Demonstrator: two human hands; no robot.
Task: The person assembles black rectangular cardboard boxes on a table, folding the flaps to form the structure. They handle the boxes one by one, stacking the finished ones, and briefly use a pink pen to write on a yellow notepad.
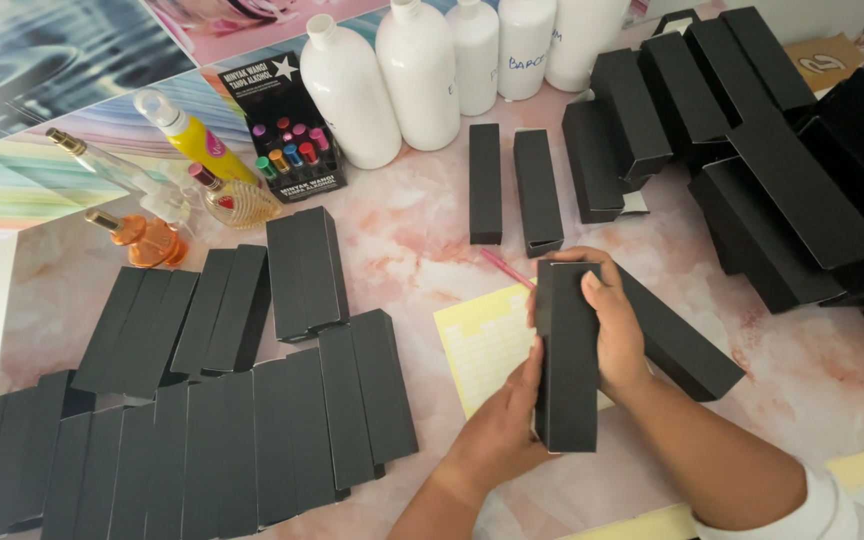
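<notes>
Showing black boxes (252, 440), white bottles (417, 70), a yellow sheet (482, 345), a pink pen (505, 267), lying on pink marbled table (412, 250).

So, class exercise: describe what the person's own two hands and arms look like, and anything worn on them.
Both hands are bare, with no gloves, rings or watch in sight. The left hand and its forearm are uncovered as far as the picture shows. The right hand leads to a bare forearm that ends in a white sleeve pushed up near the elbow. The nails look short and unpainted.
</notes>
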